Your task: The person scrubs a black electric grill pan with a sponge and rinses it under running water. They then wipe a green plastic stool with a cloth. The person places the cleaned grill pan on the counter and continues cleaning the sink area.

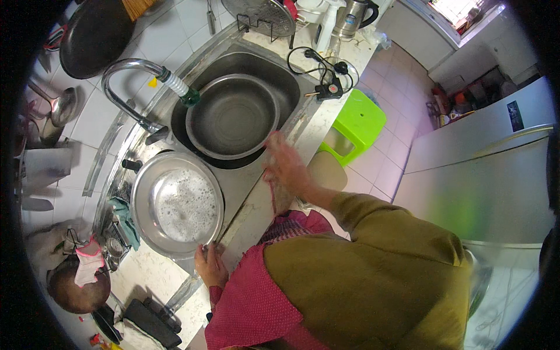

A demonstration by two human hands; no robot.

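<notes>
My left hand [211,264] grips the near rim of a round stainless steel basin [141,227], which holds soapy, foamy water. Blurred, my right hand [286,168] is at the counter edge beside the sink, its fingertips close to the rim of a dark round metal pan [236,116]. From under its palm hangs a thin pale cloth [280,197] with a red edge, which it seems to hold. The pan sits in the grey sink bowl [286,87]. A chrome faucet [131,63] with a white and green spout end arches over the sink and reaches the pan's edge.
A black power cord with plugs [328,89] lies on the counter right of the sink, near a spray bottle [326,28] and an electric kettle [352,17]. A green plastic stool [365,116] stands on the floor. A pink-edged cloth [89,264] hangs at lower left.
</notes>
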